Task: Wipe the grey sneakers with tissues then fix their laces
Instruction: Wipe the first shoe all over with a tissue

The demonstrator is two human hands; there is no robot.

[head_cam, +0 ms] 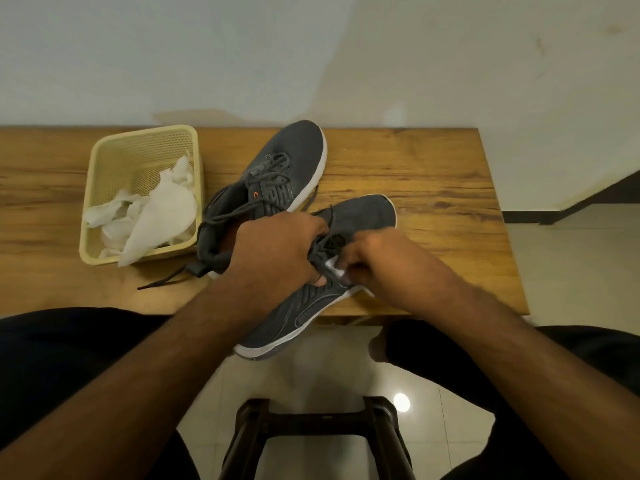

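Two grey sneakers with white soles are on the wooden table [433, 174]. The far sneaker [277, 174] lies toe away from me, its dark laces loose, one end trailing toward the table's front edge. The near sneaker [311, 282] lies diagonally, its heel hanging over the front edge. My left hand [277, 247] grips the near sneaker over its laces and tongue. My right hand [377, 258] pinches a small white tissue [334, 268] against that sneaker's side near the laces.
A cream plastic basket [104, 168] with several crumpled white tissues [156, 213] stands at the left of the table. A dark stool [318, 431] stands on the tiled floor between my knees. The wall rises right behind the table.
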